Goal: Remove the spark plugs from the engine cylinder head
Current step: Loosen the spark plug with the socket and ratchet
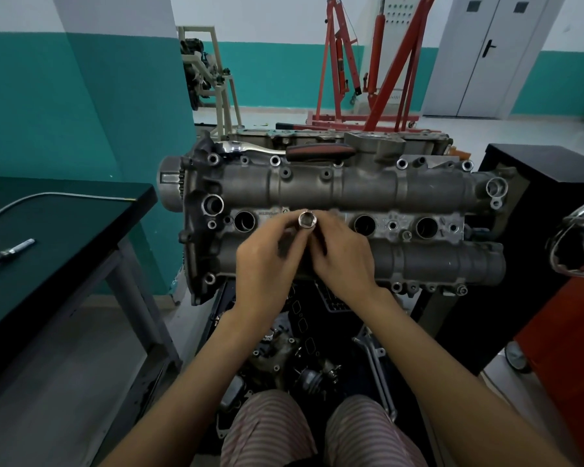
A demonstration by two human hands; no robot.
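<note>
A socket [307,220] is held upright over the middle of the head [334,210], its open hex end turned up toward the camera. It is pinched from both sides: the left hand [267,261] has its fingers curled round the left of the tube, and the right hand [343,256] has its fingers curled round the right, so neither hand is free. The lower part of the socket is hidden behind the fingers, and whether it sits in a well or has been lifted out cannot be told.

3 plug wells are seen open along the centre row of the head: 1 [244,221] near the left end and 2 [364,224] [427,227] toward the right end. The well between them lies under the hands. No plug can be seen inside any well; the bores are too dark to judge.

A ratchet [284,150] is laid along the far edge of the head, well apart from the socket. On the table [81,230] at the left, 1 plug [9,253] lies near the left edge.

The step in hand is judged to be the second well, worked by hand-turning. Next, the socket would need to be drawn straight up and checked for a plug, or the ratchet fetched if more torque is called for.
</note>
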